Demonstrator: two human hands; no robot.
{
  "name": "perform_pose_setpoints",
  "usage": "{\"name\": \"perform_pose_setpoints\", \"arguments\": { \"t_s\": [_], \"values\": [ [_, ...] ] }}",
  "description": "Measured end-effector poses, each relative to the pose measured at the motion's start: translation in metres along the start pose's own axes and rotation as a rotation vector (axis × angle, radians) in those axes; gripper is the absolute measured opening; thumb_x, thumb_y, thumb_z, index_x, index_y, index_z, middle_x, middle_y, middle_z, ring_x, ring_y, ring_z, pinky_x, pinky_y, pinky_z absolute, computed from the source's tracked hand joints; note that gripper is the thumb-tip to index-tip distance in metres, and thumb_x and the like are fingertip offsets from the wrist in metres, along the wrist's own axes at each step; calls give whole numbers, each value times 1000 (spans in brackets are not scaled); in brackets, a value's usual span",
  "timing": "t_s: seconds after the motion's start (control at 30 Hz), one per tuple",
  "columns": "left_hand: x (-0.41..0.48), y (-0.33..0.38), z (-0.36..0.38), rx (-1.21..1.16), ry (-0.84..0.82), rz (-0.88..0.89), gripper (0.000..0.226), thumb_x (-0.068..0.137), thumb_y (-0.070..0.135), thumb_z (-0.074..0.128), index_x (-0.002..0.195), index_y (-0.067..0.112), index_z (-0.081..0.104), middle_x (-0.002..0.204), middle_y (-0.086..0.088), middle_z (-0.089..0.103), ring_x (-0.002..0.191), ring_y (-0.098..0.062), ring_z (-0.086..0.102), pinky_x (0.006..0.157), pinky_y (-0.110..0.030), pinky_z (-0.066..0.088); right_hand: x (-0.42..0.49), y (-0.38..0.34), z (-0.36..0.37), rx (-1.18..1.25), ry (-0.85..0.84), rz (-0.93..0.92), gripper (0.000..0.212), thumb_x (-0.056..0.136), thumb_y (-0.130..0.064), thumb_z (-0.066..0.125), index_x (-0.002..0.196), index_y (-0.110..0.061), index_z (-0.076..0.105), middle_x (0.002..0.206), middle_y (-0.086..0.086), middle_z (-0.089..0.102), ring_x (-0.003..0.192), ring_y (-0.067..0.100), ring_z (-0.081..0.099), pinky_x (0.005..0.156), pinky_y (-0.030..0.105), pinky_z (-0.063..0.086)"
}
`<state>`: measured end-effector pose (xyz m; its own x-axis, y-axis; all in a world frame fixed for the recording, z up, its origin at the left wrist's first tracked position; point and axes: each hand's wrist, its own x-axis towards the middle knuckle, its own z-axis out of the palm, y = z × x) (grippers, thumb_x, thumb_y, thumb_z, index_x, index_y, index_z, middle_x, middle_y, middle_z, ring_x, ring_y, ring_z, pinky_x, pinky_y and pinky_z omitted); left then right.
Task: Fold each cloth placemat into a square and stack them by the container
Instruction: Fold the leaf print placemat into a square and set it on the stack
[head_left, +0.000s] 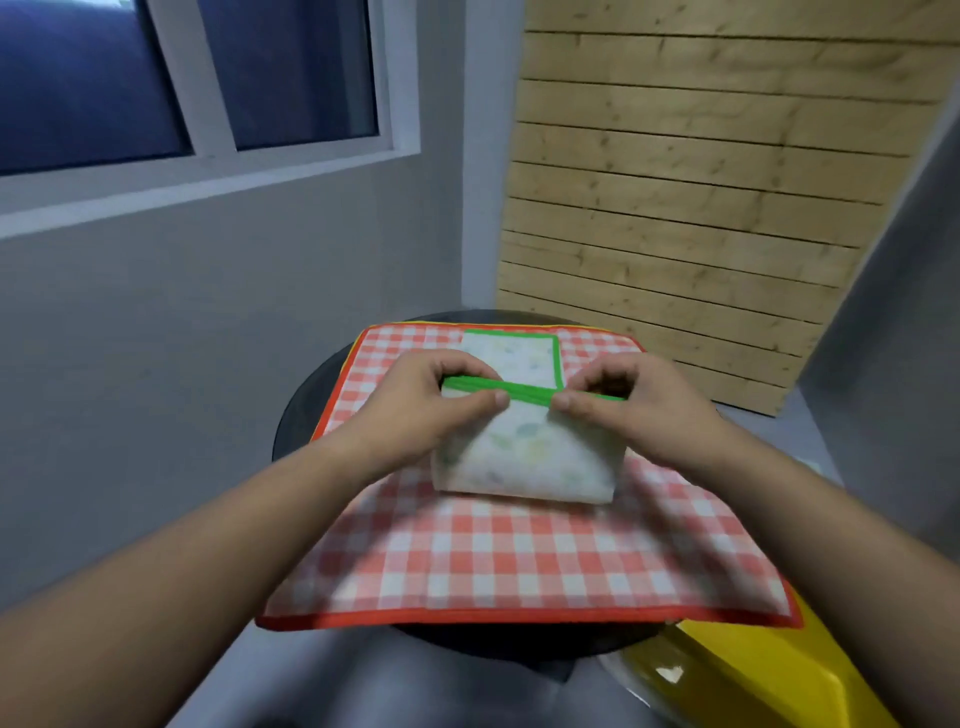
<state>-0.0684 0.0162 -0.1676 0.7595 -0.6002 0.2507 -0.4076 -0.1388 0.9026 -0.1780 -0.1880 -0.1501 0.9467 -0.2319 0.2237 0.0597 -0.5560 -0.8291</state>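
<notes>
Two hands (426, 410) (623, 410) — one green-edged placemat (524, 457), one checked placemat (493, 561).

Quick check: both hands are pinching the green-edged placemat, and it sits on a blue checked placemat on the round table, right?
Not quite: the checked mat is red and white, not blue. The head view shows the left hand and right hand pinching the green-edged placemat, which sits on the red checked placemat on the round table.
</notes>
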Motion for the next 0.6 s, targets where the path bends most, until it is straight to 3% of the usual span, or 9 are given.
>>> {"name": "perform_pose_setpoints", "arguments": {
  "t_s": [0.13,0.2,0.3,0.37,0.43,0.5,0.6],
  "values": [
    [38,-7,5,5,132,-15,5,85,15,77,88,11,77,77,10,70,64,2,64,63,-14,49,37,25,-2,263,67,185,33,71,-47,82,89,-20,74,91,7,75,76,17,68,74,36,52],
    [54,-18,8,7,155,-92,9,87,18,76,91,10,75,73,5,67,53,0,60,53,-13,46,49,40,3,369,35,297,39,77,-44,79,104,-18,70,96,6,77,78,19,73,71,33,53],
    [76,-43,13,68,144,-208,11,87,25,76,93,16,73,65,3,62,45,-11,50,50,-21,43,57,58,15,405,60,407,24,88,-31,71,107,-18,63,78,-3,76,70,11,75,60,25,57],
    [88,-56,16,121,166,-242,13,88,27,75,96,17,72,73,4,63,54,-10,54,64,-29,50,62,72,25,434,50,482,37,87,-34,71,117,-16,57,92,1,77,80,19,76,75,39,61],
    [97,-65,18,143,197,-269,16,88,28,75,99,18,70,96,-4,69,84,-26,67,82,-37,52,63,79,32,441,38,522,58,79,-46,73,125,-21,48,109,3,73,89,24,75,85,49,59],
    [106,-72,20,155,224,-277,18,88,30,74,102,20,68,116,-2,65,105,-31,64,89,-35,50,65,83,33,402,52,528,75,73,-56,73,135,-25,44,124,0,66,95,21,73,86,47,59],
    [116,-80,26,154,230,-318,27,89,35,73,110,21,63,124,1,60,112,-27,60,90,-34,49,65,87,36,251,64,499,72,84,-51,68,144,-27,35,143,-3,50,105,20,68,91,43,56]
  ]
}}
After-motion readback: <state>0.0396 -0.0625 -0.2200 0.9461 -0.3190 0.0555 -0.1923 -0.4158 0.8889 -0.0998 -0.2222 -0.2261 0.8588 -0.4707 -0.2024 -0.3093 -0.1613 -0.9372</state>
